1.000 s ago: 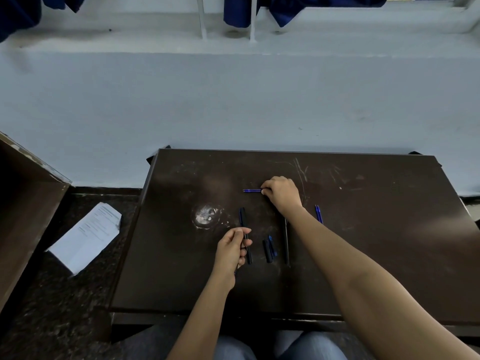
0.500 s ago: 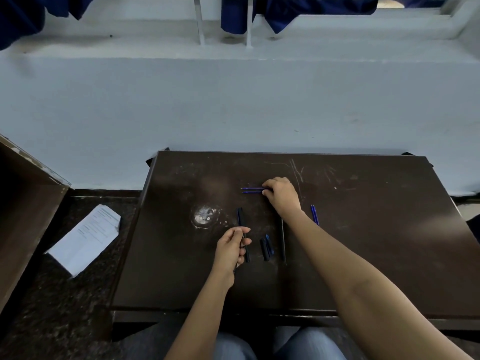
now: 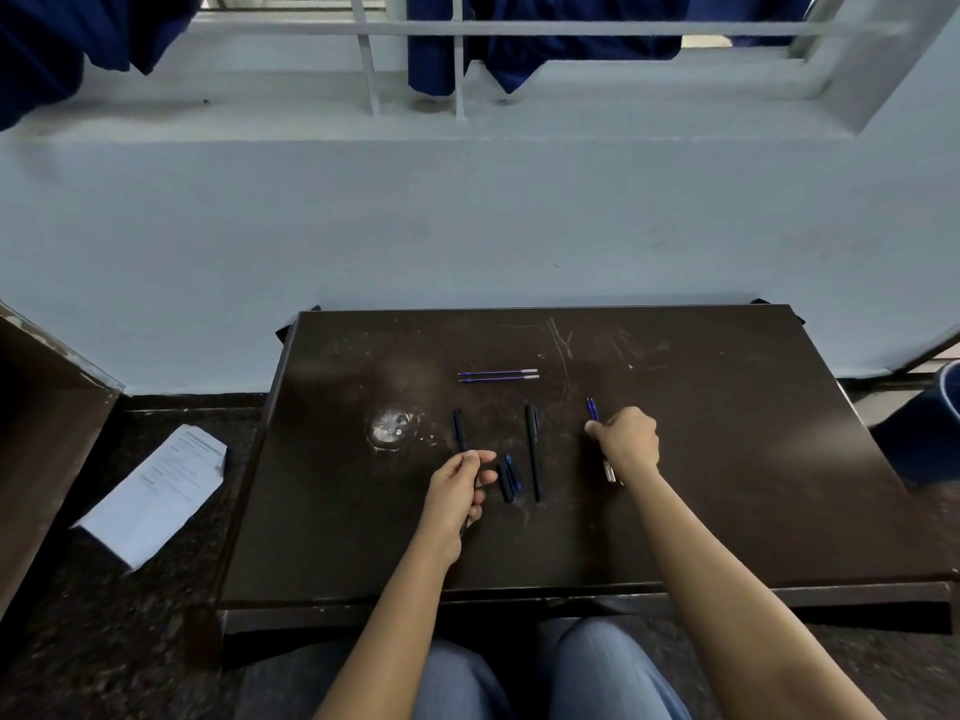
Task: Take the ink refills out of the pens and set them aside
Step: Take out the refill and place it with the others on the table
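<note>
Two thin blue ink refills (image 3: 498,375) lie side by side across the far middle of the dark table (image 3: 727,485). My right hand (image 3: 626,441) is closed over a blue pen (image 3: 592,409) to the right; its blue end sticks out above my fingers and a silver end shows below. My left hand (image 3: 457,485) grips a black pen barrel (image 3: 459,428) that points away from me. Between my hands lie a long black pen (image 3: 533,449) and two short black-and-blue pen pieces (image 3: 509,478).
A pale worn patch (image 3: 392,427) marks the table left of the pens. On the floor to the left lies a sheet of white paper (image 3: 156,491), beside a brown board (image 3: 47,439). A pale wall and window bars stand behind the table.
My right hand let go of a refill beside the first one at the far middle, then moved back and right onto the blue pen. My left hand kept holding the black barrel.
</note>
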